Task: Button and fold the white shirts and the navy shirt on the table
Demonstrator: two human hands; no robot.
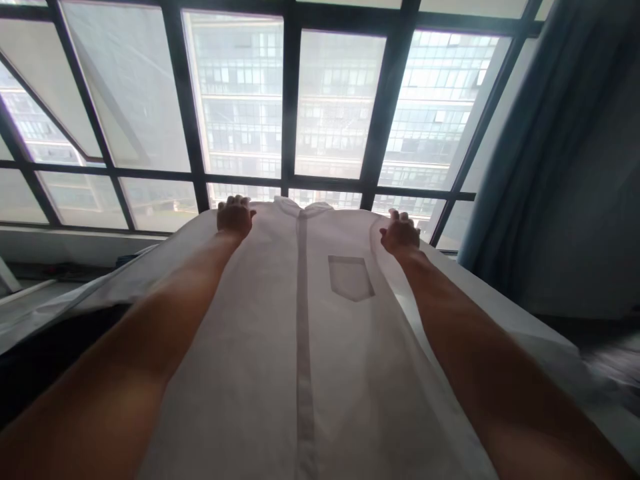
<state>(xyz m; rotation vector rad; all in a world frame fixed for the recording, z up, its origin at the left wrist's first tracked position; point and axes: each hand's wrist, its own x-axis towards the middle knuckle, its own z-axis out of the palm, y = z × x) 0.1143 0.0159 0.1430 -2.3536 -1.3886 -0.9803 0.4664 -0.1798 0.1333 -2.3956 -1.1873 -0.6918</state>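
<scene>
A white collared shirt (260,320) is spread out in front of me, its front placket running down the middle and the collar (303,205) at the top. One chest pocket (351,277) shows as a darker shape right of the placket. My left hand (235,217) grips the shirt at the shoulder on the left. At the opposite shoulder, my right hand (401,233) has its fingers closed over the fabric. Both arms reach far forward. The sleeves hang out to either side, and the lower hem runs out of view.
Large windows with dark frames (290,100) stand behind the shirt, with a building outside. A blue-grey curtain (520,167) hangs at the right. Dark cloth (60,347) lies at the lower left. A blurred pale item (615,367) is at the right edge.
</scene>
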